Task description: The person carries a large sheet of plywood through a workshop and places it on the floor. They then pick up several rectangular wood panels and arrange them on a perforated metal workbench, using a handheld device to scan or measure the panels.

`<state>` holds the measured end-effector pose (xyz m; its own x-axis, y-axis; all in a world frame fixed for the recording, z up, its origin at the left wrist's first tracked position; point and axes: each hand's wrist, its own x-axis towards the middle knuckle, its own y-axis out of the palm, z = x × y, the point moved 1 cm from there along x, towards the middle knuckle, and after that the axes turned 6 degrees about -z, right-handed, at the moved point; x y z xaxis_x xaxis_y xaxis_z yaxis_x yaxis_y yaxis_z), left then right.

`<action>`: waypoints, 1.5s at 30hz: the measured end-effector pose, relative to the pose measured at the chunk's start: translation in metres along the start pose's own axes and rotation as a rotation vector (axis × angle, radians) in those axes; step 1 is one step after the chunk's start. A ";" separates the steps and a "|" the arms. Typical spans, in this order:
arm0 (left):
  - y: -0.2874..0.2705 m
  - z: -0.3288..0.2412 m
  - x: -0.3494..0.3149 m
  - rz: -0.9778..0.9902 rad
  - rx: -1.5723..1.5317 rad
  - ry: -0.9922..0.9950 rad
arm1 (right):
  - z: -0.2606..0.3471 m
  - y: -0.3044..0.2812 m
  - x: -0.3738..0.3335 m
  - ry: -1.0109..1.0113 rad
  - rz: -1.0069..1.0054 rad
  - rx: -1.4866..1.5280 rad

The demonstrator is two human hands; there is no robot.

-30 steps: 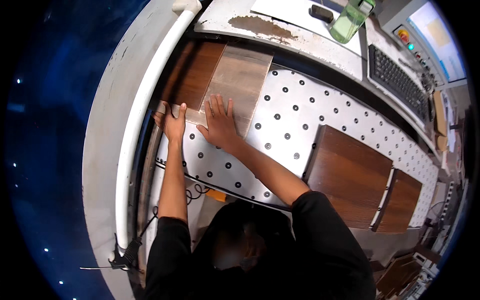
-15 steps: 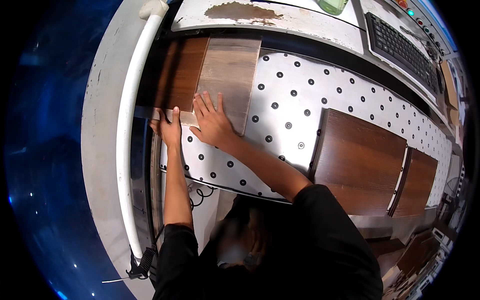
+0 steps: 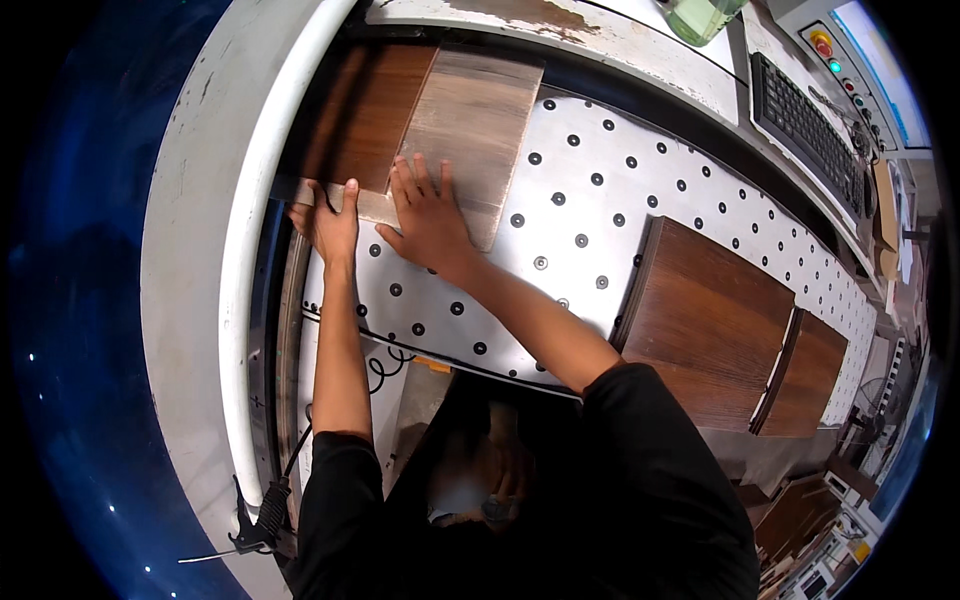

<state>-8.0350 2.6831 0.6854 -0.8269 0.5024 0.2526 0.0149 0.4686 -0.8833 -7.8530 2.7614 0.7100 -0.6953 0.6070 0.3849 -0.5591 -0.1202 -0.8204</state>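
A dark brown wooden panel point(image 3: 375, 110) and a greyish-brown board point(image 3: 470, 125) lie side by side at the far left of the white dotted table. A pale strip point(image 3: 375, 206) runs along the brown panel's near edge. My left hand point(image 3: 333, 228) presses at this strip, thumb and forefinger stretched apart; its other fingers are partly hidden at the edge. My right hand point(image 3: 432, 222) lies flat on the near part of the greyish board, fingers spread, its thumb pointing toward the strip.
Dark brown panels point(image 3: 705, 320) and a narrower brown stack point(image 3: 800, 370) rest on the table point(image 3: 560, 240) at right. A white rail point(image 3: 255, 220) curves along the left. A keyboard point(image 3: 810, 130), a green-tinted container point(image 3: 700, 18) and a button panel point(image 3: 845, 80) stand beyond.
The whole view has shifted slightly, showing more of the button panel and screen. Both hands keep their places on the strip and board, with no clear movement of the panels.
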 end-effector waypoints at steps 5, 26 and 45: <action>0.004 0.003 0.000 0.021 -0.014 -0.024 | 0.002 -0.001 0.002 -0.027 0.015 -0.074; -0.023 -0.009 -0.017 -0.030 -0.132 0.095 | 0.069 -0.079 -0.169 -0.063 0.229 -0.102; -0.207 -0.019 -0.219 0.363 -0.381 0.087 | 0.062 -0.075 -0.176 -0.208 0.155 0.009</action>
<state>-7.8467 2.4903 0.8202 -0.6815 0.7318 0.0036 0.5074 0.4761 -0.7182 -7.7171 2.6150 0.7300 -0.8506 0.4061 0.3340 -0.4415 -0.2068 -0.8731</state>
